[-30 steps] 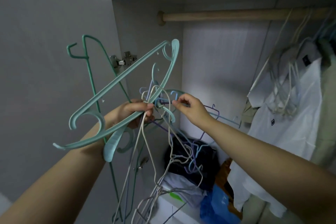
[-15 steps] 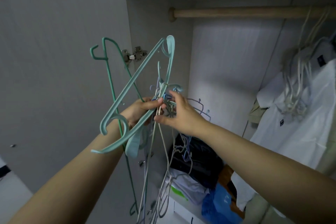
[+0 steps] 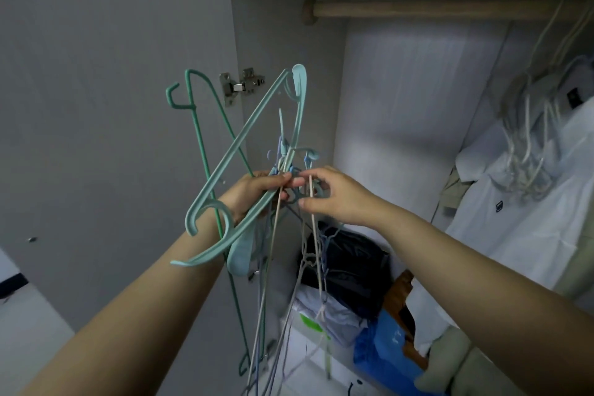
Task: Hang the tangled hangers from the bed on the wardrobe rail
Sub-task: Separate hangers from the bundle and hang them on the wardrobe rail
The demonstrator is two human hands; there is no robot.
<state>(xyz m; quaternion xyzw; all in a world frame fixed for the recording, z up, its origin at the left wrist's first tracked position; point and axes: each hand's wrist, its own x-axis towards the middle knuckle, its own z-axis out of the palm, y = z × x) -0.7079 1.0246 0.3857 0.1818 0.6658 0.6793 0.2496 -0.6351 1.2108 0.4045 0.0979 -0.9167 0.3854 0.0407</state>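
My left hand grips a tangled bunch of hangers at chest height in front of the open wardrobe. A wide light-teal plastic hanger sticks up and left from the bunch, beside a thin green wire hanger. Pale wire hangers dangle below my hands. My right hand pinches a thin cream wire hanger at the knot of hooks, fingertips almost meeting my left hand. The wooden wardrobe rail runs across the top right, above both hands.
A white shirt and several pale hangers hang at the rail's right end. The grey wardrobe door with its hinge stands open on the left. Folded clothes, a black bag and a blue bag lie below.
The bunch has swung more upright and closer together. My right hand moved in from the right and now pinches the cream wire beside my left hand. The view shifted left.
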